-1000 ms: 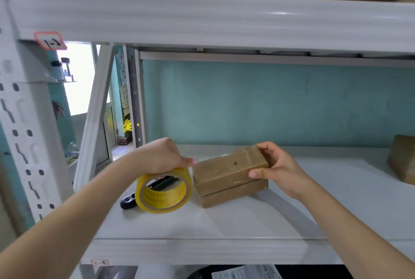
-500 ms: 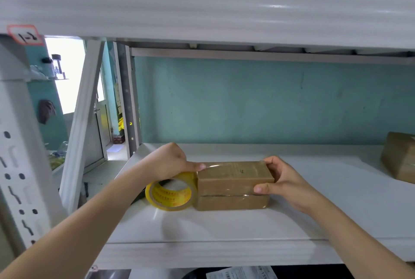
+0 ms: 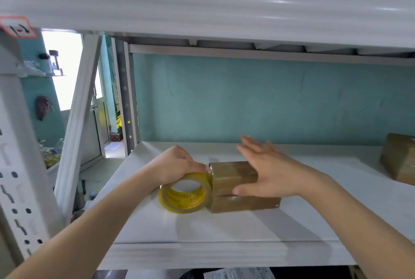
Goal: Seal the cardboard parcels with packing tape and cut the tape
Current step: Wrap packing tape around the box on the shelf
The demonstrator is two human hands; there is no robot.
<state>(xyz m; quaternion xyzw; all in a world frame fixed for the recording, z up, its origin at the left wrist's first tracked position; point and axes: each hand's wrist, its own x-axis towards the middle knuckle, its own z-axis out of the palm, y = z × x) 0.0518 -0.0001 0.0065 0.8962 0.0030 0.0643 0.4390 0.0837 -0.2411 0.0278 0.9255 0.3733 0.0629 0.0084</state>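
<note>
Head view: left hand (image 3: 177, 164) grips tape roll (image 3: 186, 201) (touching the parcel (image 3: 232, 174)); right hand (image 3: 274, 173), fingers spread, rests on its top.

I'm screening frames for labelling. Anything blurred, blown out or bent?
Head view: the right hand is motion-blurred at the fingertips, above the parcel; the window is blown out; the upper shelf beam bows slightly from wide-angle distortion; the tape roll is sharp.

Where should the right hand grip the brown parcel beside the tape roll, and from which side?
Probably across its front and back faces, from above right: the parcel is a flat-sided block, the tape roll stands against its left end under the left hand, and the right hand is open over it.
</note>
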